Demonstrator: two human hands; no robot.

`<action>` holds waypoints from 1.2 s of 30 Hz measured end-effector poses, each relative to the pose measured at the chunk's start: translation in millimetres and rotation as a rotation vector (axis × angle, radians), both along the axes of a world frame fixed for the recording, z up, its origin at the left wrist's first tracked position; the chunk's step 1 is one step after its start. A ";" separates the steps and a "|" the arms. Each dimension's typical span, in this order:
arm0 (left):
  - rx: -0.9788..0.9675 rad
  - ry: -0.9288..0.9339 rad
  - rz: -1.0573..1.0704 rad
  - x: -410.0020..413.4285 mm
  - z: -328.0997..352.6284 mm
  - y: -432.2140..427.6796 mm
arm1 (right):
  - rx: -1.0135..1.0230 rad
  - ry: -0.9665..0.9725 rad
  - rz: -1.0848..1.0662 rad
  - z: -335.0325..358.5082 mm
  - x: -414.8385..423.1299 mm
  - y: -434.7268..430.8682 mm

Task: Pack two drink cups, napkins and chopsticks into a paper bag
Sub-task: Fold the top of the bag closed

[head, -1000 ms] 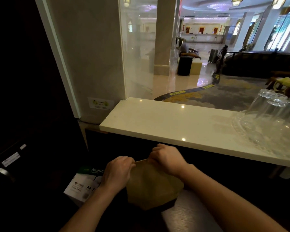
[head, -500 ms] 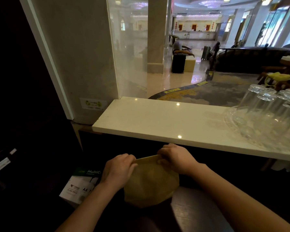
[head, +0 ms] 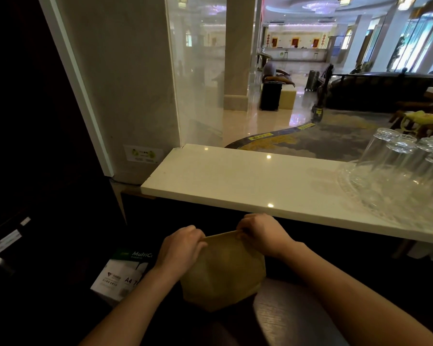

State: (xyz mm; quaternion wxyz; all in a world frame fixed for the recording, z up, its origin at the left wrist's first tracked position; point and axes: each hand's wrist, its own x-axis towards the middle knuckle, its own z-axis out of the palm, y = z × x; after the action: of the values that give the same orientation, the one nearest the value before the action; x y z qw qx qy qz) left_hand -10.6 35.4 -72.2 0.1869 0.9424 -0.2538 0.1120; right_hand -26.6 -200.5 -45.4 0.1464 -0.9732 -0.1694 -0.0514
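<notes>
A brown paper bag (head: 223, 273) is held below the counter's front edge, its mouth facing away from me. My left hand (head: 179, 247) grips the left side of the bag's top rim. My right hand (head: 261, 234) grips the right side of the rim. The bag looks flat and partly folded. No drink cups, napkins or chopsticks show in this view.
A white stone counter (head: 248, 181) runs across in front of me. Several upturned clear glasses (head: 405, 168) stand on a glass tray at its right end. A box of A4 paper (head: 125, 273) lies low at the left. A dark round stool (head: 293, 313) sits under my right arm.
Both hands keep their hold on the bag's rim and have drawn slightly apart along it. The bag sits a little higher and closer to the counter edge.
</notes>
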 end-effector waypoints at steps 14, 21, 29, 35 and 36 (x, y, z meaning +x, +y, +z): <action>-0.385 0.205 0.071 6.7 -2.1 14.9 | 0.214 0.200 -0.183 -1.0 -26.8 -38.7; -0.435 0.210 0.104 10.7 -6.6 21.3 | -0.026 0.075 -0.083 7.6 -20.8 -0.2; -0.474 0.231 0.036 10.6 2.7 27.1 | -0.038 -0.111 -0.156 -1.7 -32.3 14.6; -0.523 0.136 -0.038 25.4 25.2 19.4 | -0.030 -0.127 -0.197 11.3 -46.5 13.3; -0.448 0.093 -0.035 31.8 28.2 17.7 | -0.037 -0.131 -0.202 15.8 -49.5 12.7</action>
State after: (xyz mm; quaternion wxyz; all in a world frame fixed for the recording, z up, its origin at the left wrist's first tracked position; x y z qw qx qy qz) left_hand 21.2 53.0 -43.9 0.4051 0.8769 -0.2298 0.1188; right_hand -76.1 -187.8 -29.6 0.1111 -0.9825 -0.0806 -0.1261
